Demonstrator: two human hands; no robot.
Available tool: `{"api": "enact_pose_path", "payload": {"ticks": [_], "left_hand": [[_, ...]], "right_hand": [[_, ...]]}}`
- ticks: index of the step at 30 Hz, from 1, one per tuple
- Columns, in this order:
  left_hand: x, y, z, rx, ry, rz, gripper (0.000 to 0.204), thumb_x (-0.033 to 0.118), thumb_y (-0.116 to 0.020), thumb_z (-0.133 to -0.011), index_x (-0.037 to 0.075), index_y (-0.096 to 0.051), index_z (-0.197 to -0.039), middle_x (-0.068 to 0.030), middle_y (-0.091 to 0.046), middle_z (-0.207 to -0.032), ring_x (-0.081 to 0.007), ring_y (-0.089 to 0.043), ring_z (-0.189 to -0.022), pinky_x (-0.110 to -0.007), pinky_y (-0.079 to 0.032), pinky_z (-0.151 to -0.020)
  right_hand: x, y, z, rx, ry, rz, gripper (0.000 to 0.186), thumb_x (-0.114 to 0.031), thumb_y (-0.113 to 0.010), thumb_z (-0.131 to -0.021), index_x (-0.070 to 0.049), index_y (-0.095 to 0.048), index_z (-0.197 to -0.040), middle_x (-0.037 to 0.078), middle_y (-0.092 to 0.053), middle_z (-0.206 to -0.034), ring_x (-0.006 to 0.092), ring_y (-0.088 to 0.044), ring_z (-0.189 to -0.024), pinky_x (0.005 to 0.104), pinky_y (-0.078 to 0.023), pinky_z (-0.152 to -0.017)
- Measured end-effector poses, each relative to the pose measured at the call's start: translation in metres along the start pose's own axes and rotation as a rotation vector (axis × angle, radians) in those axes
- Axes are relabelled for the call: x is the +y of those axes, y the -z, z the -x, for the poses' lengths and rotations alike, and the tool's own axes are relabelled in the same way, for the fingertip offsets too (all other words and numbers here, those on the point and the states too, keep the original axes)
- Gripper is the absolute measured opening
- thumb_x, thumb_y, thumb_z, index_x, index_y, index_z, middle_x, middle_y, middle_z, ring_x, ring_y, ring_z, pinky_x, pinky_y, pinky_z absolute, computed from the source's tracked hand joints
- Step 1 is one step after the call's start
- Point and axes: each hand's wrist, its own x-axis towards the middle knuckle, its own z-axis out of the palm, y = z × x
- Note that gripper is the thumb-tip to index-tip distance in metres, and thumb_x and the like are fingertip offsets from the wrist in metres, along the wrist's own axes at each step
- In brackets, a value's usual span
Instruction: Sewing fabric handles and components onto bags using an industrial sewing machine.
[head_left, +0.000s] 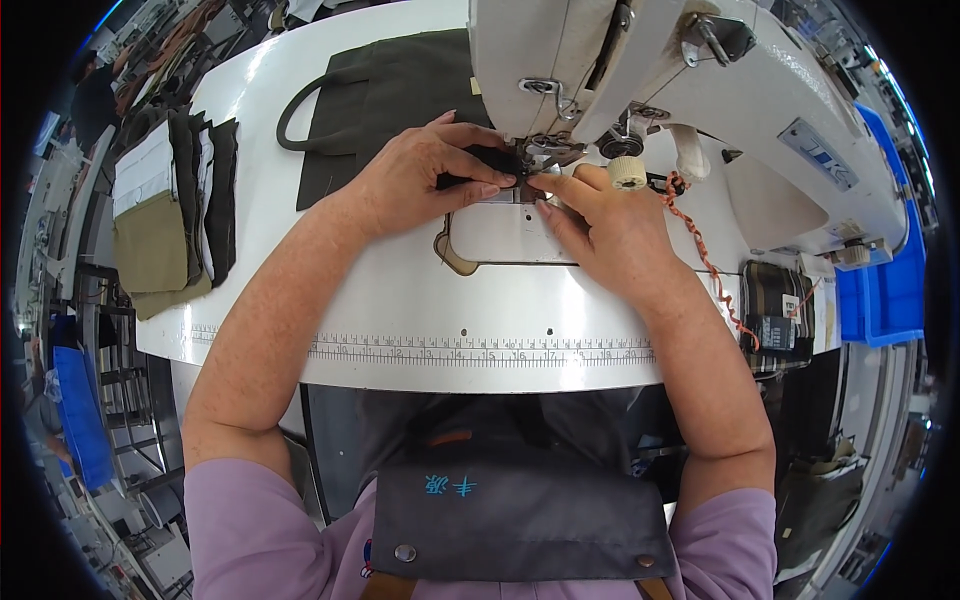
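One ruler strip [480, 354] is running along the near edge of the white tabletop [520, 300]. Past it, right hand [618, 225] is angling in, thumb and index held narrow; can't tell if they're pinching. Left hand [420, 172] is meeting it, fingers narrow against dark cloth [490, 158], grip unclear. Cloth is sitting at the sewing machine's [540, 50] needle area. Beyond, a dark panel [420, 80] with loop handle [286, 122] is lying flat.
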Motion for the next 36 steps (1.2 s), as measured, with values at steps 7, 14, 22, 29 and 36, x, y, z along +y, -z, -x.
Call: {"api": "enact_pose_path", "payload": {"ticks": [7,14,22,29,36], "left_hand": [[0.009,-0.007,0.011,0.027,-0.002,-0.091,0.029,0.010,-0.072,-0.091,0.015,-0.078,-0.119,-0.0141,-0.068,-0.127,-0.0303,-0.063,-0.118,-0.041,-0.044,-0.113],[0.020,-0.011,0.016,0.020,0.039,-0.140,0.032,0.009,-0.067,-0.094,0.015,-0.075,-0.125,-0.0099,-0.064,-0.139,-0.0324,-0.054,-0.136,-0.057,-0.027,-0.123],[0.035,-0.018,0.020,0.017,0.125,-0.220,0.031,0.015,-0.059,-0.100,0.014,-0.072,-0.128,-0.0096,-0.060,-0.145,-0.0296,-0.046,-0.144,-0.070,-0.023,-0.119],[0.038,-0.020,0.018,0.038,0.154,-0.240,0.033,0.014,-0.058,-0.099,0.011,-0.071,-0.129,-0.0108,-0.060,-0.144,-0.0301,-0.046,-0.144,-0.070,-0.025,-0.117],[0.038,-0.020,0.017,0.013,0.174,-0.242,0.034,0.016,-0.057,-0.101,0.011,-0.069,-0.132,-0.0115,-0.058,-0.147,-0.0307,-0.044,-0.146,-0.071,-0.022,-0.118]], "right_hand": [[0.001,-0.003,0.000,0.025,0.032,-0.016,0.020,-0.022,-0.070,-0.091,-0.013,-0.076,-0.108,0.010,-0.067,-0.075,0.0298,-0.066,-0.071,0.0453,-0.052,-0.064],[0.000,-0.002,-0.001,0.040,0.050,-0.002,0.020,-0.021,-0.069,-0.091,-0.014,-0.076,-0.108,0.009,-0.066,-0.076,0.0291,-0.068,-0.073,0.0446,-0.054,-0.065],[0.001,-0.002,0.001,0.052,0.036,0.023,0.017,-0.022,-0.070,-0.090,-0.014,-0.076,-0.105,0.008,-0.067,-0.080,0.0291,-0.069,-0.075,0.0440,-0.054,-0.065],[0.002,-0.002,0.002,0.064,0.034,0.012,0.017,-0.022,-0.070,-0.091,-0.014,-0.076,-0.103,0.008,-0.067,-0.082,0.0290,-0.069,-0.075,0.0438,-0.055,-0.065],[0.002,-0.003,0.002,0.059,0.025,-0.004,0.017,-0.023,-0.069,-0.092,-0.013,-0.076,-0.103,0.007,-0.067,-0.082,0.0289,-0.069,-0.075,0.0438,-0.055,-0.066]]}}
